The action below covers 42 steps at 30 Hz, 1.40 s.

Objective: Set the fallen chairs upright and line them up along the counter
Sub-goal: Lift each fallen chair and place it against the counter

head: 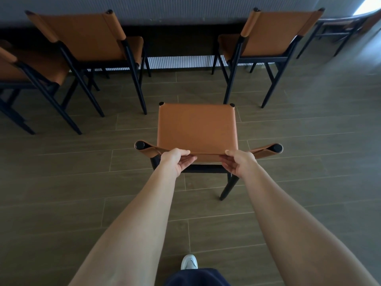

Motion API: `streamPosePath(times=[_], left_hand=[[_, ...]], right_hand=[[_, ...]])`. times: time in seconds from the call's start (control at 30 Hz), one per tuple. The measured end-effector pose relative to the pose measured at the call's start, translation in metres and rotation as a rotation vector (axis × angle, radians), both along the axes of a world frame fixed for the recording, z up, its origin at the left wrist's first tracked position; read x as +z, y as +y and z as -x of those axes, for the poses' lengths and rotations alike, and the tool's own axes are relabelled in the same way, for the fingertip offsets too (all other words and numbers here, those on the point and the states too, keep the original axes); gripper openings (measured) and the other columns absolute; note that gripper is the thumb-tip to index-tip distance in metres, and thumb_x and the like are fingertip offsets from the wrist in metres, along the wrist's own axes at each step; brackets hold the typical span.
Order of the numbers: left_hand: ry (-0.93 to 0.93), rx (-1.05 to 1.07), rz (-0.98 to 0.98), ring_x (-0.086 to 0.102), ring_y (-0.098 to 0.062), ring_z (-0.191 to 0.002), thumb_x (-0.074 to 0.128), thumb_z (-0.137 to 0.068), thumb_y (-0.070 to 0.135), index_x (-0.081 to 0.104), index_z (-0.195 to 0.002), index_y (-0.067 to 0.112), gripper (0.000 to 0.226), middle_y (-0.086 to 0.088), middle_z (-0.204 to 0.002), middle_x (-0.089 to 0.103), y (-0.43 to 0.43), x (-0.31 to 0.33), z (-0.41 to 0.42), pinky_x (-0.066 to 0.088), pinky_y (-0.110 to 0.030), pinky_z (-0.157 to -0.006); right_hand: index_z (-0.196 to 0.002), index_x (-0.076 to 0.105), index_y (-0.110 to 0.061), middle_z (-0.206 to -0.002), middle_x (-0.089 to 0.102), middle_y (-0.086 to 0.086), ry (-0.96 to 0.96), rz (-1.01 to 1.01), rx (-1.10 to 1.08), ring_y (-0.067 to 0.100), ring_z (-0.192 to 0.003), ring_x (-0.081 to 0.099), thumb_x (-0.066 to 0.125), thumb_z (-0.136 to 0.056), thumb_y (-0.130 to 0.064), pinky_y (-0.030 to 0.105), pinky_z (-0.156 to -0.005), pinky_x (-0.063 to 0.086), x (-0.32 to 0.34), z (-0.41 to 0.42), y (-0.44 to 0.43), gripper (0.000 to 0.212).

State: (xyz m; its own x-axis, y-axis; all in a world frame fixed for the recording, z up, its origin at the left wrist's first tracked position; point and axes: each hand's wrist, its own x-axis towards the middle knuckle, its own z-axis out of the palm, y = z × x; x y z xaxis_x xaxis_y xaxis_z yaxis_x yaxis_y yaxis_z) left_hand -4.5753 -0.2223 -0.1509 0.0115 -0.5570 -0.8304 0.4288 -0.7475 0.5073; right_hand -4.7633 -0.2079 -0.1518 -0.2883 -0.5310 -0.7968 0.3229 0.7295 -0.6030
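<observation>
From the head view I saw the chair [196,124] standing upright on the wood-plank floor [309,162], its tan seat facing up and its backrest edge nearest the camera, with black leg caps showing at the far seat corners and at the two rolled ends of the backrest. My left hand [177,159] gripped the top edge of the backrest left of centre, thumb lying over the leather and the fingers [186,163] curled under it, closed around the strap. My right hand [238,162] held the same edge right of centre in a matching grip, thumb on top and the other digits wrapped beneath, so the chair hung directly beyond both hands with the seat stretching away from them. One black rear leg showed below the right hand, reaching down to the floor. The chair stood well short of the desk [165,9], opposite the gap between two upright tan chairs already set against it: one on the left [82,32] and one on the right [274,32]. A third chair [24,69] showed at the far left edge. A white shoe [189,262] appeared at the bottom, between my forearms.
</observation>
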Motion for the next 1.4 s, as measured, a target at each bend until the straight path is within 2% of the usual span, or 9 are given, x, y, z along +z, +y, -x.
streamPosePath(times=[0.13,0.37,0.57,0.7,0.9,1.07,1.13,1.23,1.4], left_hand=[[-0.024,0.011,0.006,0.069,-0.034,-0.073,0.061,-0.086,-0.013,0.058,-0.094,-0.005,0.012,-0.025,-0.087,0.065,-0.001,0.001,0.001,0.061,-0.033,-0.058],[-0.058,0.039,0.012,0.070,-0.035,-0.076,0.062,-0.085,-0.014,0.055,-0.094,-0.003,0.015,-0.025,-0.095,0.065,-0.004,0.002,0.003,0.061,-0.035,-0.063],[-0.083,0.096,0.011,0.071,-0.037,-0.082,0.067,-0.083,-0.012,0.054,-0.097,-0.001,0.022,-0.026,-0.108,0.064,-0.005,-0.002,0.006,0.061,-0.038,-0.075],[-0.114,0.138,0.016,0.072,-0.035,-0.078,0.069,-0.082,-0.011,0.053,-0.113,-0.004,0.035,-0.024,-0.112,0.062,-0.007,-0.003,0.009,0.061,-0.037,-0.076],[-0.109,0.140,0.017,0.072,-0.034,-0.080,0.070,-0.081,-0.010,0.053,-0.092,0.000,0.023,-0.022,-0.116,0.060,-0.007,-0.005,0.007,0.059,-0.036,-0.083],[-0.072,0.212,0.025,0.072,-0.028,-0.083,0.072,-0.079,-0.006,0.057,-0.115,-0.006,0.039,-0.018,-0.109,0.067,-0.002,-0.016,0.011,0.060,-0.038,-0.080],[-0.045,0.202,0.029,0.068,-0.027,-0.084,0.066,-0.083,-0.007,0.057,-0.113,-0.008,0.031,-0.018,-0.100,0.065,-0.002,-0.018,0.013,0.059,-0.037,-0.081],[0.012,0.217,0.034,0.062,-0.028,-0.082,0.054,-0.088,-0.009,0.056,-0.105,-0.003,0.019,-0.018,-0.096,0.057,-0.007,-0.016,0.016,0.055,-0.045,-0.091],[0.058,0.274,-0.021,0.058,-0.031,-0.087,0.057,-0.094,0.003,0.049,-0.124,0.004,0.031,-0.020,-0.106,0.051,-0.019,-0.014,0.021,0.055,-0.053,-0.088]], right_hand=[[-0.110,0.053,-0.001,-0.081,0.073,0.014,-0.006,0.006,-0.022,0.019,-0.062,0.072,0.064,-0.092,-0.005,0.033,-0.061,0.059,-0.001,0.000,-0.003,0.021],[-0.116,0.052,0.002,-0.099,0.071,0.019,0.009,0.006,-0.065,0.021,-0.066,0.072,0.063,-0.093,-0.005,0.031,-0.053,0.060,0.000,-0.004,-0.006,0.026],[-0.103,0.052,0.000,-0.098,0.071,0.018,0.009,0.016,-0.064,0.023,-0.073,0.073,0.065,-0.092,-0.007,0.033,-0.060,0.060,-0.001,-0.002,-0.006,0.019],[-0.099,0.054,0.001,-0.094,0.072,0.019,0.008,0.019,-0.056,0.024,-0.074,0.073,0.067,-0.091,-0.010,0.035,-0.064,0.060,-0.002,-0.001,-0.009,0.019],[-0.093,0.053,-0.001,-0.083,0.071,0.016,-0.026,-0.012,-0.016,0.022,-0.071,0.072,0.069,-0.089,-0.010,0.035,-0.068,0.060,-0.003,0.007,-0.013,0.019],[-0.106,0.056,0.000,-0.093,0.071,0.019,-0.040,-0.066,0.070,0.029,-0.075,0.070,0.070,-0.089,-0.015,0.038,-0.060,0.058,-0.005,0.011,-0.016,0.027],[-0.112,0.054,-0.002,-0.099,0.068,0.023,-0.039,-0.097,0.083,0.032,-0.078,0.069,0.067,-0.090,-0.017,0.041,-0.060,0.057,-0.006,0.015,-0.016,0.030],[-0.118,0.050,-0.002,-0.101,0.066,0.026,-0.148,-0.094,-0.008,0.035,-0.081,0.068,0.062,-0.093,-0.015,0.043,-0.062,0.057,-0.009,0.017,-0.018,0.031],[-0.127,0.044,-0.003,-0.115,0.058,0.026,-0.257,-0.037,-0.163,0.039,-0.097,0.065,0.060,-0.093,-0.010,0.049,-0.061,0.058,-0.009,0.012,-0.029,0.038]])
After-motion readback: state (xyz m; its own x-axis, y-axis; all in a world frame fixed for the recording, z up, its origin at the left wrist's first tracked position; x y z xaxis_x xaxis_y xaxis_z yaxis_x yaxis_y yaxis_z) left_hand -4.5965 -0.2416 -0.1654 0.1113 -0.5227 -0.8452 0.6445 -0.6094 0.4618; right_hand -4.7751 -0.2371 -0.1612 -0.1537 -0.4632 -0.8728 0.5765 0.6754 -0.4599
